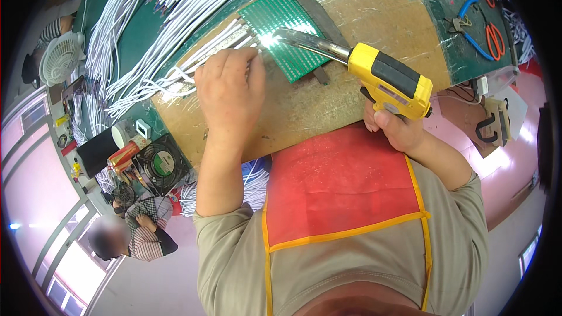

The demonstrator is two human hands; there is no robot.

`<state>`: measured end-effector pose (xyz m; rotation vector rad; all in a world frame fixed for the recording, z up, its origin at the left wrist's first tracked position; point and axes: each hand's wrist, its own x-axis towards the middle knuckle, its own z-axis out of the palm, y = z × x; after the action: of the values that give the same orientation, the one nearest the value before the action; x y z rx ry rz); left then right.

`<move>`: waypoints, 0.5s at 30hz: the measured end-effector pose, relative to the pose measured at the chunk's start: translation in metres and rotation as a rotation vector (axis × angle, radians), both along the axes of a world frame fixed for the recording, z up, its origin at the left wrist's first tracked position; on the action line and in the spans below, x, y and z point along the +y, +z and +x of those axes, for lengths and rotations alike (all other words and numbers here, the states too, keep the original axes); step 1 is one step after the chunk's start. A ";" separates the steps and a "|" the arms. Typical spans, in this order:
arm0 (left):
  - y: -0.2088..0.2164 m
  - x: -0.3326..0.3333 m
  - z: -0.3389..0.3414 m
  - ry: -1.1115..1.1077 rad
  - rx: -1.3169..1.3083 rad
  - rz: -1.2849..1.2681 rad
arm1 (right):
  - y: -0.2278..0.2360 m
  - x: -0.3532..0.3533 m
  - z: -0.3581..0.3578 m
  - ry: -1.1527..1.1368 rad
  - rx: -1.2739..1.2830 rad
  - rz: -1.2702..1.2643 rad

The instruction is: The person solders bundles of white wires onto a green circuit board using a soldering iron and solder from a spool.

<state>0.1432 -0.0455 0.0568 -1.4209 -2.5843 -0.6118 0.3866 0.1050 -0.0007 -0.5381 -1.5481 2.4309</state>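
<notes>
A green circuit board (300, 65) with rows of shiny pads lies on a tan work mat. My right hand (399, 130) grips a yellow and black soldering gun (391, 79), its long metal nose reaching left over the board. The tip ends near the board's left edge, in a bright glare that hides the exact contact. My left hand (230, 90) is closed, fingers curled, at the ends of several white wires (218, 41) that run to that same edge. The fingertips are partly hidden by the hand itself.
Large bundles of white wires (140, 14) spread over the green table at the far left. A dark metal bar (310, 3) crosses behind the board. Blue-handled pliers (468, 29) and red-handled cutters (494, 41) lie right. A black fan (159, 165) stands left; another person (143, 237) sits beyond.
</notes>
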 end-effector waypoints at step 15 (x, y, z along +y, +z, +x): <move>-0.008 0.001 -0.003 -0.087 0.091 0.041 | 0.014 0.002 -0.009 0.020 -0.100 -0.078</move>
<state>0.1398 -0.0443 0.0486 -1.5182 -2.4370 -0.5934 0.3779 0.1073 0.0133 -0.6715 -1.5085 2.5237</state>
